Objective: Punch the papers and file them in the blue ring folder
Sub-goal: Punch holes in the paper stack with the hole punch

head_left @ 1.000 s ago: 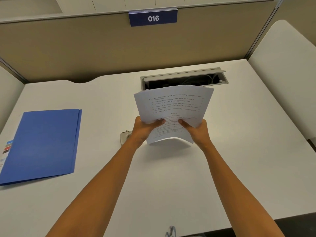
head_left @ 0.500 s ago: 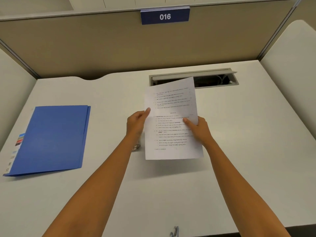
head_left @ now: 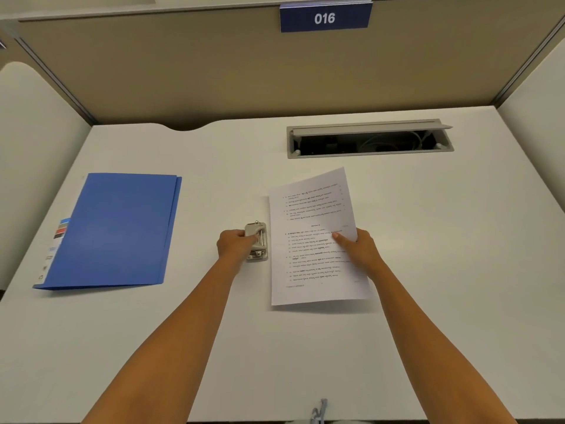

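A stack of printed white papers (head_left: 315, 258) hangs just above the middle of the white desk, tilted a little. My right hand (head_left: 359, 249) pinches its right edge, thumb on top of the print. A small grey metal hole punch (head_left: 258, 244) stands on the desk right beside the papers' left edge. My left hand (head_left: 234, 244) grips the punch from the left, fingers curled over its lever. The blue ring folder (head_left: 119, 231) lies closed and flat at the left of the desk, apart from both hands.
An open cable tray (head_left: 370, 140) is cut into the desk behind the papers. Beige partition walls (head_left: 214, 75) close off the back and sides, with a sign reading 016 (head_left: 325, 18). A curved notch (head_left: 189, 127) marks the desk's back edge.
My left hand let go of the papers and took hold of the hole punch. My right hand alone holds the papers, which have come down toward the desk.
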### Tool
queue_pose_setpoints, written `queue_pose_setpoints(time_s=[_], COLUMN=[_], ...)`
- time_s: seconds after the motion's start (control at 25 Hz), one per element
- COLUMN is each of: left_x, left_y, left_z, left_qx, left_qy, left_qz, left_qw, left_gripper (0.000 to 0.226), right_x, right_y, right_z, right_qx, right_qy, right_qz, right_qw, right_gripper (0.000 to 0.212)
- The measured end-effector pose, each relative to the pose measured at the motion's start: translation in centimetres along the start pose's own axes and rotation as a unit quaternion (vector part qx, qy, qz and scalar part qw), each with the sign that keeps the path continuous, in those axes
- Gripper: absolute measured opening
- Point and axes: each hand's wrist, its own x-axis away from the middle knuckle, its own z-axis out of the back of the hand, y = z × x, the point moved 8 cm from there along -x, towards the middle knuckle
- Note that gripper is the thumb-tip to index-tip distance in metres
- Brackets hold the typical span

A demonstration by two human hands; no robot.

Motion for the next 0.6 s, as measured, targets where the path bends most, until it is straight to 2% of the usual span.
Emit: queue_pose_setpoints(time_s=[0.16,0.6], left_x=[-0.76,-1.14], left_y=[-0.60,-0.94], left_z=[0.10,0.32], left_qx=[0.022,0.047], left_qy=[-0.018,-0.030], left_qz=[0.012,0.039], left_qw=[1.000,0.998], left_gripper=[0.030,0.039], right_x=[-0.04,-0.22], right_y=[0.11,-0.71], right_z=[-0.84,-0.79], right_qx=[0.014,0.021], right_qy=[-0.007,-0.004], right_qz=[0.004,0.017], right_qw=[1.000,1.000], right_gripper=[0.037,0.036])
